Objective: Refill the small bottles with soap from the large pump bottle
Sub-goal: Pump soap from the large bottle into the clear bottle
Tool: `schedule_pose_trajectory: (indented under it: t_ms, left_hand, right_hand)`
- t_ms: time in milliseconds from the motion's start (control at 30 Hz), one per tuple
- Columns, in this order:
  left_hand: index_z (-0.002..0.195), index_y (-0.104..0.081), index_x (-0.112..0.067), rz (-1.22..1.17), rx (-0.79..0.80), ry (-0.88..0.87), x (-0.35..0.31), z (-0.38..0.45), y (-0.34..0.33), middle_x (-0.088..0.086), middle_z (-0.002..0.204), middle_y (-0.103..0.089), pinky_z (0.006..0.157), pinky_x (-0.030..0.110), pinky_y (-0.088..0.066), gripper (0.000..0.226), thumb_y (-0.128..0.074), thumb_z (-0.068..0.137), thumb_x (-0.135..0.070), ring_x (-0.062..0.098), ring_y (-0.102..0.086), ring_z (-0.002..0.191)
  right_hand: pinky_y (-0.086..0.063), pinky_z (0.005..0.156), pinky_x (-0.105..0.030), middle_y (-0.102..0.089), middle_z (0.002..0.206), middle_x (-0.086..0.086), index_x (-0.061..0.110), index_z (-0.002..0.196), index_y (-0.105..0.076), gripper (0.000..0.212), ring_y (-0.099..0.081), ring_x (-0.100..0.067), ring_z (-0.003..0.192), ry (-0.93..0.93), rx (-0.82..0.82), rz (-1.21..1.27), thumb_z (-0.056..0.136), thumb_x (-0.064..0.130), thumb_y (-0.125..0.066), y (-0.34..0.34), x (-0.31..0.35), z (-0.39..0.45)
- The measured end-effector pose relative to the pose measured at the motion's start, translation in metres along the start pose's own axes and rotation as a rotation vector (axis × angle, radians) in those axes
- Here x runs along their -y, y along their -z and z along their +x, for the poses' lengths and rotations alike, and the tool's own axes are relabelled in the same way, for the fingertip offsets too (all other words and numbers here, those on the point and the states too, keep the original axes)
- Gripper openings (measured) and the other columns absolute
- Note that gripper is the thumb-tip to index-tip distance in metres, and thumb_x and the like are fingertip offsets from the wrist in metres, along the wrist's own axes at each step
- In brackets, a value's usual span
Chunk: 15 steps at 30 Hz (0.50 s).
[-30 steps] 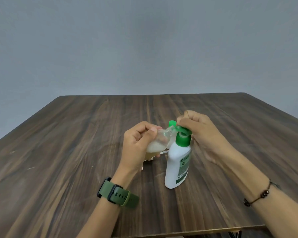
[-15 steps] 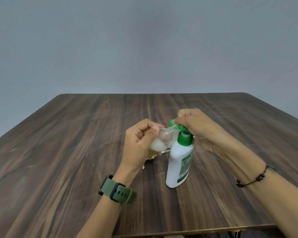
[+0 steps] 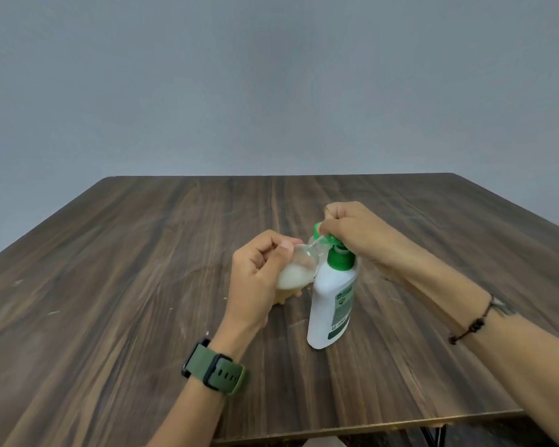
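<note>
A large white pump bottle with a green collar and green pump head stands upright near the middle of the wooden table. My right hand lies closed on top of the pump head, which sits low on the collar. My left hand grips a small clear bottle, tilted with its mouth up against the green spout. Whitish soap fills the lower part of the small bottle. My fingers hide its base.
The table's near edge runs along the bottom of the view, with a dark metal leg under the right corner. A grey wall stands behind the far edge. I wear a green watch on the left wrist and a dark cord bracelet on the right.
My right hand has pushed the pump head down toward the collar. The small bottle has stayed at the spout, and the level of soap in it looks slightly higher.
</note>
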State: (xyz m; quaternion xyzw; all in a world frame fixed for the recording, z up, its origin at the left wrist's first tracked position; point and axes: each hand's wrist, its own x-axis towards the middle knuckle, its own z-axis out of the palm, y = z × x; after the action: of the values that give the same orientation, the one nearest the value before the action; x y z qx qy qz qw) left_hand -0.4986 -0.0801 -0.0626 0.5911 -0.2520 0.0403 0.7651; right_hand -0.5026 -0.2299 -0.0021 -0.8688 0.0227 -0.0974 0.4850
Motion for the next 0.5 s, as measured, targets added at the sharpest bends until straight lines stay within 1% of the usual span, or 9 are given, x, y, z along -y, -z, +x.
schedule_pose_trajectory:
  t_ms: [100, 167, 200, 233, 300, 333, 400, 433, 500]
  left_hand:
    - [0.074, -0.065, -0.01, -0.005, -0.01, -0.009, 0.0015, -0.0014, -0.0001, 0.002, 0.068, -0.067, 0.037, 0.026, -0.047, 0.016, -0.053, 0.08, -0.019, 0.016, -0.061, 0.05]
    - [0.076, -0.064, -0.005, -0.017, -0.008, 0.001, 0.0015, -0.0009, -0.002, 0.005, 0.068, -0.067, 0.036, 0.024, -0.045, 0.018, -0.053, 0.08, -0.019, 0.017, -0.06, 0.048]
    - [0.076, -0.064, -0.004, -0.042, -0.011, 0.01, 0.0021, -0.0014, -0.0017, 0.008, 0.069, -0.066, 0.035, 0.023, -0.044, 0.018, -0.053, 0.08, -0.019, 0.017, -0.06, 0.047]
    - [0.076, -0.064, -0.005, -0.063, -0.012, 0.01, 0.0025, -0.0018, -0.0018, 0.01, 0.069, -0.065, 0.035, 0.023, -0.044, 0.018, -0.053, 0.081, -0.019, 0.018, -0.059, 0.047]
    - [0.074, -0.065, -0.01, -0.056, -0.009, -0.008, 0.0029, -0.0018, -0.0033, 0.008, 0.067, -0.065, 0.035, 0.026, -0.045, 0.017, -0.053, 0.081, -0.018, 0.019, -0.059, 0.047]
    - [0.073, -0.066, -0.011, -0.041, -0.007, -0.011, 0.0029, -0.0014, -0.0041, 0.006, 0.066, -0.065, 0.036, 0.027, -0.046, 0.017, -0.053, 0.081, -0.019, 0.019, -0.059, 0.047]
    - [0.074, -0.066, -0.01, -0.048, -0.016, 0.003, 0.0017, -0.0024, -0.0052, 0.003, 0.064, -0.066, 0.034, 0.023, -0.044, 0.017, -0.053, 0.08, -0.019, 0.017, -0.059, 0.045]
    - [0.075, -0.064, -0.007, -0.066, -0.02, 0.008, 0.001, -0.003, -0.0055, 0.003, 0.064, -0.066, 0.034, 0.021, -0.043, 0.017, -0.053, 0.08, -0.019, 0.017, -0.059, 0.044]
    - [0.076, -0.064, -0.007, -0.064, -0.025, 0.0, 0.0007, -0.0035, -0.0055, 0.004, 0.065, -0.066, 0.035, 0.023, -0.044, 0.017, -0.053, 0.081, -0.019, 0.018, -0.059, 0.046]
  right_hand:
    - [-0.027, 0.055, -0.029, -0.035, 0.052, 0.003, 0.021, 0.051, -0.031, 0.04, -0.035, -0.015, 0.057, 0.009, -0.002, -0.004, 0.08, 0.006, -0.054, -0.0013, -0.0006, -0.0017]
    - [-0.027, 0.059, -0.03, -0.037, 0.056, 0.003, 0.021, 0.053, -0.032, 0.037, -0.036, -0.015, 0.059, 0.012, -0.002, -0.052, 0.083, 0.01, -0.051, 0.0, 0.0005, -0.0032]
    - [-0.028, 0.059, -0.03, -0.04, 0.058, 0.002, 0.021, 0.055, -0.034, 0.035, -0.036, -0.015, 0.059, 0.013, 0.022, -0.087, 0.085, 0.011, -0.05, -0.0001, 0.0023, -0.0039]
    - [-0.029, 0.058, -0.03, -0.043, 0.062, 0.001, 0.02, 0.058, -0.036, 0.032, -0.037, -0.014, 0.059, 0.017, 0.042, -0.111, 0.086, 0.012, -0.049, 0.0004, 0.0035, -0.0046]
    - [-0.032, 0.061, -0.03, -0.048, 0.071, 0.0, 0.019, 0.066, -0.042, 0.023, -0.041, -0.014, 0.065, 0.019, 0.052, -0.113, 0.086, 0.01, -0.044, 0.0032, 0.0036, -0.0054]
    - [-0.033, 0.063, -0.03, -0.048, 0.073, 0.001, 0.02, 0.07, -0.042, 0.02, -0.041, -0.014, 0.067, 0.011, 0.056, -0.111, 0.087, 0.009, -0.041, 0.004, 0.0036, -0.0052]
    - [-0.032, 0.065, -0.031, -0.045, 0.075, 0.003, 0.022, 0.076, -0.04, 0.017, -0.04, -0.014, 0.07, -0.002, 0.072, -0.152, 0.087, 0.009, -0.036, 0.0043, 0.0041, -0.0061]
    - [-0.032, 0.063, -0.031, -0.044, 0.075, 0.002, 0.022, 0.079, -0.039, 0.017, -0.039, -0.014, 0.069, -0.001, 0.077, -0.173, 0.087, 0.008, -0.036, 0.0044, 0.0046, -0.0063]
    - [-0.03, 0.059, -0.029, -0.041, 0.074, 0.002, 0.023, 0.081, -0.037, 0.02, -0.037, -0.014, 0.067, 0.003, 0.073, -0.187, 0.085, 0.004, -0.035, 0.006, 0.0059, -0.0061]
